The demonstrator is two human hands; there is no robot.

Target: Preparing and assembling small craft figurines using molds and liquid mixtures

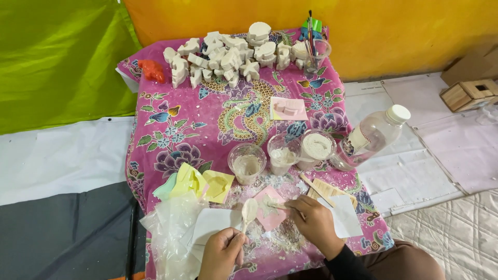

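Near table's front edge: spoon [249,209], pink mould [271,209]

My left hand [222,252] sits low and close to me, curled into a loose fist with the thumb uppermost, while my right hand [313,221] reaches in from a dark-sleeved forearm, knuckles up, fingers [296,204] bent and pinched together toward the left.
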